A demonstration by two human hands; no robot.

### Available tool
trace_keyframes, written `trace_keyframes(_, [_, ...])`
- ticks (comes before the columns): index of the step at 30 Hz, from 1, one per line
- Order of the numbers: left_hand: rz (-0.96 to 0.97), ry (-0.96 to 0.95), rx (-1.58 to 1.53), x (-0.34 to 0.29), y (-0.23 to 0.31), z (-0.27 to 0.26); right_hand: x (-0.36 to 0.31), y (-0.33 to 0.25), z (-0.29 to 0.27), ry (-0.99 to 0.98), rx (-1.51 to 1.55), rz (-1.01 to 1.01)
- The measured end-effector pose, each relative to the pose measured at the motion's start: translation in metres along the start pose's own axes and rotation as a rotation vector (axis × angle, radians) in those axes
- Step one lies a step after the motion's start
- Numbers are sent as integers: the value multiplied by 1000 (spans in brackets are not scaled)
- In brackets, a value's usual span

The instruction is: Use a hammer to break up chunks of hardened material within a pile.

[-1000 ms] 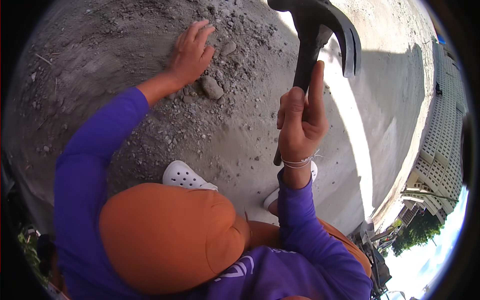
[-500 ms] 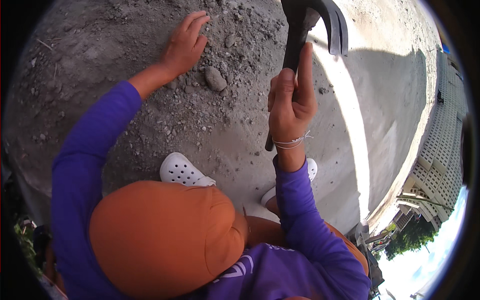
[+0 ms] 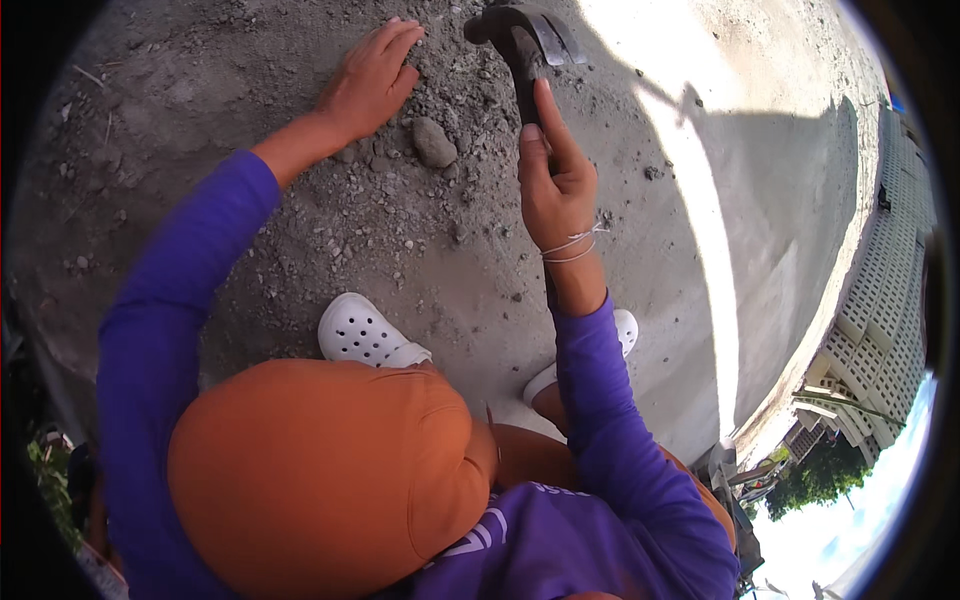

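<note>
My right hand [image 3: 558, 190] is wrapped round the dark handle of a claw hammer [image 3: 532, 58], its index finger stretched along the shaft. The hammer head is raised over the rubble, with the split claw pointing right. My left hand [image 3: 370, 82] rests palm down on the grey rubble [image 3: 450, 90], fingers extended and thumb apart. What lies under its fingertips is hidden. Just below that hand sits a rounded grey stone [image 3: 434, 143], larger than the gravel around it.
My white perforated clogs [image 3: 360, 330] stand on the dusty concrete floor [image 3: 660, 370]. A bright strip of sunlight [image 3: 700, 220] crosses the floor on the right. Stacked pale hollow blocks [image 3: 885, 270] line the far right, with a tree [image 3: 825, 475] beyond.
The hammer and my right hand have moved left, and the whole hammer head now shows, tilted toward the rubble. My left hand has stayed nearly in place.
</note>
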State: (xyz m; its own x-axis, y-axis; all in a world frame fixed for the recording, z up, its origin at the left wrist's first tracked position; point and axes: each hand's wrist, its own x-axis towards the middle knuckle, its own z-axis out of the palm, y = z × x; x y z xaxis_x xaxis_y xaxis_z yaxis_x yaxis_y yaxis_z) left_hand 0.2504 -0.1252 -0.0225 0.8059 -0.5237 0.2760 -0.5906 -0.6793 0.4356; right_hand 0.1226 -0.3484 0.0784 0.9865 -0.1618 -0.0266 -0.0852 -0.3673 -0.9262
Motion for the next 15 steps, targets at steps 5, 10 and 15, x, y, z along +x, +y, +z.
trace_keyframes(5, [-54,-18,-52,8,18,-22,-13,-33,-10,114,131,-289])
trace_keyframes(10, [-13,-18,21,5,13,-15,2,37,18,88,-231,-149])
trace_keyframes(15, [26,-65,110,-2,5,-4,29,47,-1,-10,23,183])
